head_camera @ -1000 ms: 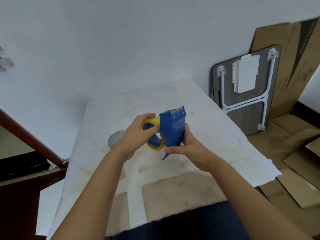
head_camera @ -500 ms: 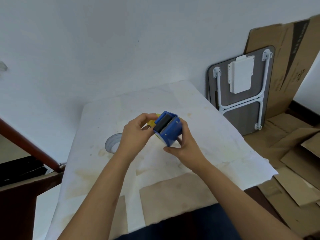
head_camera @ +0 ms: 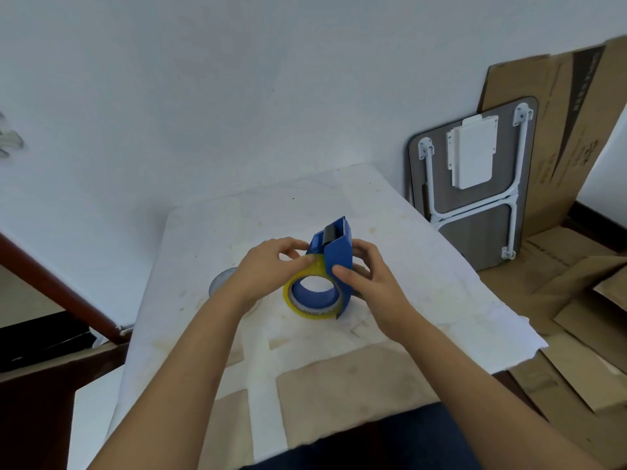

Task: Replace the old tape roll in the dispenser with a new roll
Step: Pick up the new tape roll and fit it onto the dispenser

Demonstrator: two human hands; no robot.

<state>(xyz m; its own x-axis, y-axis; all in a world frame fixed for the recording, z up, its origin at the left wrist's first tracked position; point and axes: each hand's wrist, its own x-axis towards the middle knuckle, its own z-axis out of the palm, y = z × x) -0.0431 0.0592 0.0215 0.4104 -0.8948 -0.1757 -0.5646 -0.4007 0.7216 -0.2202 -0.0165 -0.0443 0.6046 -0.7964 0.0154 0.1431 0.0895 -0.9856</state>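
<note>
A blue tape dispenser (head_camera: 337,257) is held above the white-covered table (head_camera: 424,266), its black roller and cutter end pointing up and away. A yellowish tape roll (head_camera: 305,308) sits on the dispenser's blue hub, its open side facing me. My left hand (head_camera: 268,269) pinches the top of the roll near the dispenser's head, thumb and fingers on the tape. My right hand (head_camera: 366,279) grips the dispenser's right side plate, thumb across its face. A second, greyish roll (head_camera: 220,283) lies flat on the table, mostly hidden behind my left wrist.
A folded small table (head_camera: 475,198) leans on the wall at right, with cardboard sheets (head_camera: 559,130) behind it and on the floor. A dark red wooden rail (head_camera: 57,293) runs along the left. The table's right edge drops off near the cardboard.
The dispenser has been turned from roller-end facing me to upright, so the roll's open side shows. Both hands stayed on it and shifted their grips.
</note>
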